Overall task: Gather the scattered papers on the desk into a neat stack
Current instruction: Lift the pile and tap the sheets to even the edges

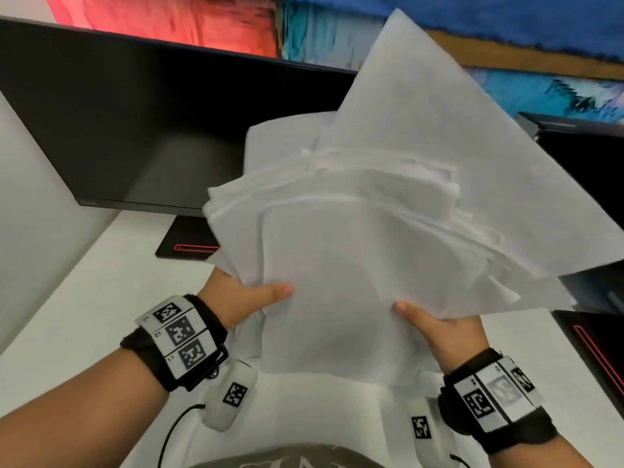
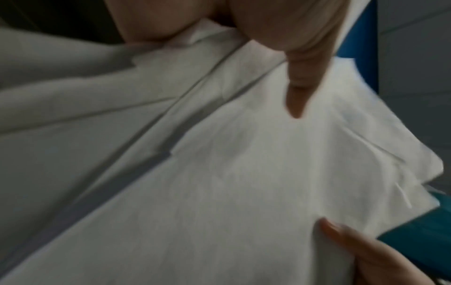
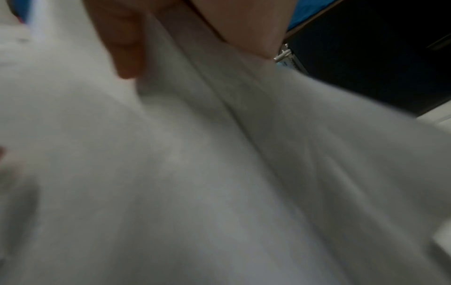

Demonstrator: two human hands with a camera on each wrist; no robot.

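A loose, fanned bundle of white papers [image 1: 364, 238] is lifted off the white desk [image 1: 77, 305], its sheets splayed at different angles. My left hand [image 1: 243, 298] pinches the bundle's near left edge, thumb on top, fingers hidden underneath. My right hand [image 1: 442, 327] pinches the near right edge the same way. In the left wrist view my left hand [image 2: 300, 81] lies on the papers [image 2: 219, 173], and the other hand's thumb shows at the lower right. The right wrist view shows my right hand [image 3: 127, 54] on the blurred papers [image 3: 195, 173].
A black monitor [image 1: 162, 119] stands at the back left on a black base with a red line [image 1: 189, 244]. Another dark device [image 1: 594, 346] with red trim sits at the right edge. A colourful painted wall is behind.
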